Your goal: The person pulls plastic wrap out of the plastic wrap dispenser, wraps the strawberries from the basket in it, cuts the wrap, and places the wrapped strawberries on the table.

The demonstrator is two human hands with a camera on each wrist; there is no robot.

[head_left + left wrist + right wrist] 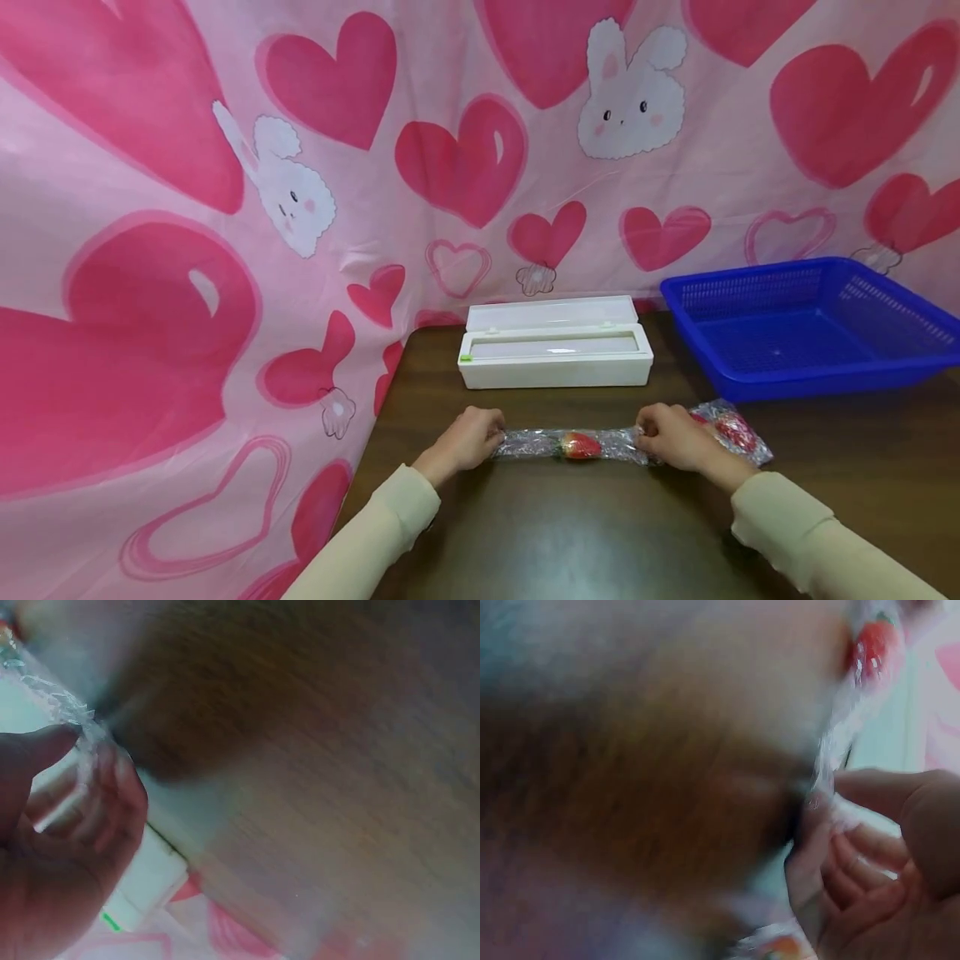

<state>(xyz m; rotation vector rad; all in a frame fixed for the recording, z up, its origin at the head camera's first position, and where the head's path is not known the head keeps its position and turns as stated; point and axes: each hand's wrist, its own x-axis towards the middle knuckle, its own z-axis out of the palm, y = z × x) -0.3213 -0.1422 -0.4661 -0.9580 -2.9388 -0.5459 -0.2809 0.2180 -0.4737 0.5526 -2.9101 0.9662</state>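
A red strawberry lies wrapped in a long strip of clear plastic wrap, stretched sideways just over the dark table. My left hand pinches the strip's left end; in the left wrist view the thumb and fingers meet on the crinkled film. At the other end, my right hand pinches the film between thumb and fingers, and the right wrist view shows the strawberry beyond it. Beside the right hand lies another clear wrapped bundle with red fruit inside, partly hidden by that hand.
Behind the strip stands a white wrap dispenser box with its lid raised. A blue plastic basket sits at the back right. The dark wooden table meets a pink heart-print cloth at the back and left.
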